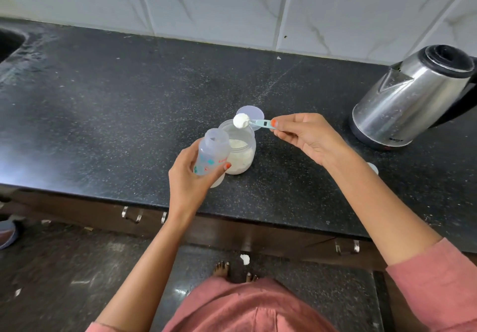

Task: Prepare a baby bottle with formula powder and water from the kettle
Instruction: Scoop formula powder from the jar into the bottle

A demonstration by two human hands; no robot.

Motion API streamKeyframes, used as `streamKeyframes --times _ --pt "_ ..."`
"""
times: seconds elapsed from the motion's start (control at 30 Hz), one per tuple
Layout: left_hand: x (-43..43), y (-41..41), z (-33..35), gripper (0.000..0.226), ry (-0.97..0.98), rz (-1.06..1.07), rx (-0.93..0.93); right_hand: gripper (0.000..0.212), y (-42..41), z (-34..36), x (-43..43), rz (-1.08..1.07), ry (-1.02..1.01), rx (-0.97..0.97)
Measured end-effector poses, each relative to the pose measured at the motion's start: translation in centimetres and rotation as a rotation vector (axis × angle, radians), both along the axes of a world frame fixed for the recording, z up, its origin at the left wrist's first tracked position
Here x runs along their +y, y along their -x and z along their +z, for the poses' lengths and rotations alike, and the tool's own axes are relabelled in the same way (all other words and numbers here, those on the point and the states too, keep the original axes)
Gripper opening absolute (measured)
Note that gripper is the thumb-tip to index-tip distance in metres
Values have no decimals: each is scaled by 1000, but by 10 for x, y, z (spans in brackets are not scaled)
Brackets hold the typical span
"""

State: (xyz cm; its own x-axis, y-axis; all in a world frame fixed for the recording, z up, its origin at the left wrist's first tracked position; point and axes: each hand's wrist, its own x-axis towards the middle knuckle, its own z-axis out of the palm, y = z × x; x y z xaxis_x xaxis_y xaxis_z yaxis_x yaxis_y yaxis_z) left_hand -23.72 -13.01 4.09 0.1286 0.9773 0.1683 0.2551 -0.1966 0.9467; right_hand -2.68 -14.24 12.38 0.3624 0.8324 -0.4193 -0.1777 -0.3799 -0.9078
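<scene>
Now, heaped scoop (247, 122) in right hand (307, 138), tilted bottle (210, 154) in left hand (189, 184)

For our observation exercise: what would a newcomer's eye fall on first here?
First, the heaped white scoop, pinched by the right hand over the open powder jar at centre. Beside it, the left hand holds a tilted, uncapped baby bottle. A steel kettle stands far right.

A person wears a dusty-pink top (245, 306) with long sleeves (438, 280) ending mid-forearm, orange nail polish (227, 165) on left hand (191, 182) and right hand (309, 138), feet (221, 268) bare.
</scene>
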Motion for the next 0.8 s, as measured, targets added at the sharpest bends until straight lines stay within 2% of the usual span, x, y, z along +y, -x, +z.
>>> streamKeyframes --times 0.33,0.53,0.8 --pt "19 -2 6 54 -2 -7 87 9 11 14 3 13 -72 4" --pt "25 -4 9 56 9 -14 91 17 21 11 5 55 -109 -191" --pt "30 -5 15 55 21 -33 96 5 27 14 3 77 -247 -447"
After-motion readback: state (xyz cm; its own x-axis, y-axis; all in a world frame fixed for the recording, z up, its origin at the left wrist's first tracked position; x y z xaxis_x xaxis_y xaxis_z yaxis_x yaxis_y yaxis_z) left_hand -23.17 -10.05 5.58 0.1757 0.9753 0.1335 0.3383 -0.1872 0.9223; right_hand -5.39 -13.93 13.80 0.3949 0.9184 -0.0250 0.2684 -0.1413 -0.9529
